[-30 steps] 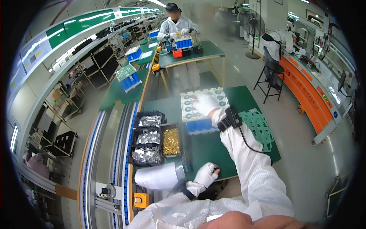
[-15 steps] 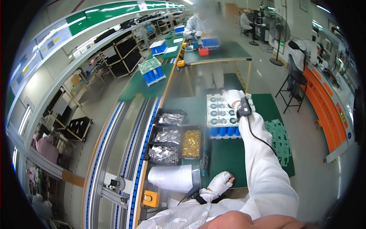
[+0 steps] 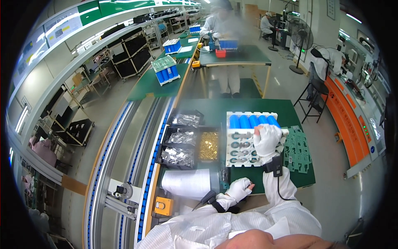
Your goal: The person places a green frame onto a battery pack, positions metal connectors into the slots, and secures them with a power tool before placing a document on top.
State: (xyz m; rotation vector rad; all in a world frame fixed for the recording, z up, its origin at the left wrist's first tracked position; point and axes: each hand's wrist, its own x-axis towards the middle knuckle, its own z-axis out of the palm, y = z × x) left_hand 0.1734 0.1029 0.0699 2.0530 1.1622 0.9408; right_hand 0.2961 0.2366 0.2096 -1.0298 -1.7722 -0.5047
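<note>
A pack of blue cylindrical battery cells in white plastic holders lies tipped over on the green mat. Its white holder face, with rows of round openings, shows toward me, and the cells show on the far side. My right hand, in a white fingerless glove, is closed on the pack near the top edge of that face. Its palm hides part of the holder. My left hand, gloved alike, rests at the table's near edge with curled fingers and nothing visible in them.
Black bins of silver metal strips and a bin of brass-coloured parts stand left of the pack. Green perforated sheets lie right. White papers, a yellow button box and a conveyor are further left. A co-worker stands beyond.
My right hand has drawn back toward me, and the pack has tipped from upright onto its side, its holder face now toward me. My left hand has hardly moved.
</note>
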